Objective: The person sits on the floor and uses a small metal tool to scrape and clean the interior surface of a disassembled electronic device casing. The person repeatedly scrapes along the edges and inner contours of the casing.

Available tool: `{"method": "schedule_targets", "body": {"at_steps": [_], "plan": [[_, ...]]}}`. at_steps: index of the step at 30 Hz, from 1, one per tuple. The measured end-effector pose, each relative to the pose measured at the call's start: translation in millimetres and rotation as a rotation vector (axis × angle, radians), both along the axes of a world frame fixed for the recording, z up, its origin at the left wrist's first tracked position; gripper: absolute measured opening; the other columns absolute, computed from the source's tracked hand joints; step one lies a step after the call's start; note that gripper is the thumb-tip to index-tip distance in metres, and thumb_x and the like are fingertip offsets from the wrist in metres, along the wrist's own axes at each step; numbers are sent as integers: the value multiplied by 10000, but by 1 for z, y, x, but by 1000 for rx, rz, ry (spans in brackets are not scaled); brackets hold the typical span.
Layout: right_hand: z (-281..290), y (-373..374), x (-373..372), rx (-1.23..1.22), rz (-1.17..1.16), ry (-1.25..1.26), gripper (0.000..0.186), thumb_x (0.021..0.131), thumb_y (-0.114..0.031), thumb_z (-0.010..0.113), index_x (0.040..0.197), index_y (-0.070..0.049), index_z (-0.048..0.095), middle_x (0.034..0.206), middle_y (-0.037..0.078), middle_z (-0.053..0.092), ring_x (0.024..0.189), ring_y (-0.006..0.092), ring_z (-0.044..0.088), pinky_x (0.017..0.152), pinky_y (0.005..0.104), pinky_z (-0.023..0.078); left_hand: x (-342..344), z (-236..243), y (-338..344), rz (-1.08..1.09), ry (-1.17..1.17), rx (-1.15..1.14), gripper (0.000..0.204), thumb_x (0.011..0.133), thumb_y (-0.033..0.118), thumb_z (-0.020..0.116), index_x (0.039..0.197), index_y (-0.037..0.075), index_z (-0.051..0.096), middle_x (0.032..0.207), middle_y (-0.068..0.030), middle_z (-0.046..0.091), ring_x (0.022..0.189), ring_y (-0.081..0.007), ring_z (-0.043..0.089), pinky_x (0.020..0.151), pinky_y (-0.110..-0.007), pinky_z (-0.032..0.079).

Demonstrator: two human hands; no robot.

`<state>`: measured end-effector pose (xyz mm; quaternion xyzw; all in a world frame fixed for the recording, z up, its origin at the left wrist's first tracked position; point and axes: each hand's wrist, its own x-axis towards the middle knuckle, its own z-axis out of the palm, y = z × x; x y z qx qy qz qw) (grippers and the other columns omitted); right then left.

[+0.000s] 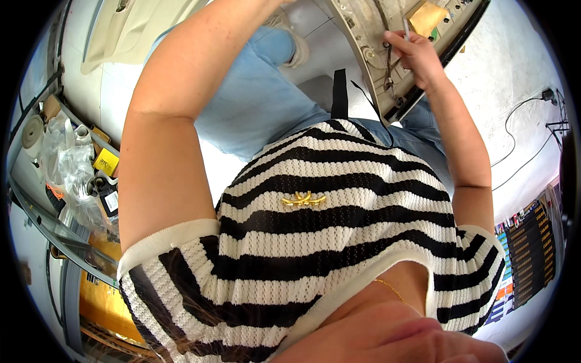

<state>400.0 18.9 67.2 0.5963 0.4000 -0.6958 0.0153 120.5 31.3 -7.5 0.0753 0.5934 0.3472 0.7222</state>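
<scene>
A beige car door trim panel (369,36) with a black edge leans across my lap at the upper right, its inner side facing up. Dark wiring runs along it. My right hand (417,57) is over this side, fingers closed round a slim pale stick-shaped tool (406,27) whose kind I cannot make out. The fingertips are close to the wiring. A folded tan piece (427,18) sits on the panel just beyond the hand. My left forearm reaches up past the top edge of the picture, so that hand is out of sight.
Another cream panel (139,30) lies at the upper left. On the left, a shelf holds plastic bags (75,160), a yellow box (106,162) and a tape roll (32,132). Black cables (514,130) trail at the right, above stacked dark boxes (532,254).
</scene>
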Motion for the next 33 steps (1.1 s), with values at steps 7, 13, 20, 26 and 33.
{"method": "schedule_targets", "body": {"at_steps": [7,13,20,26,33], "plan": [[1,-30,-43,52,-101,-70,239,733,-233,741,749,-23,628,679,19,594,569,80,516,522,231,404,4,14,-1,-62,43,5,294,752,43,508,1034,51,592,899,-89,640,817,-221,613,761,-397,516],[-17,-45,-48,172,-209,-89,138,724,-133,691,738,-14,623,635,31,584,516,94,501,474,259,392,10,17,0,-45,26,16,319,747,39,502,1057,39,577,900,-97,633,815,-227,612,766,-393,518],[-10,-34,-46,9,-468,40,147,733,-143,685,814,-40,617,639,4,558,508,98,460,479,257,376,5,14,1,-7,40,9,297,748,25,506,1039,6,564,884,-111,622,800,-240,614,750,-390,534],[10,10,-2,197,-396,104,151,817,-249,655,801,-115,587,653,-44,472,527,81,383,470,236,277,-7,-2,-2,26,-34,3,221,744,36,507,947,-7,584,831,-122,618,764,-240,619,711,-381,550],[-3,54,155,338,-1237,46,160,863,-82,607,929,38,526,886,89,563,453,81,265,423,234,242,-21,4,8,-32,-16,-49,176,724,87,528,869,1,580,798,-123,606,731,-234,612,711,-378,551]]}}
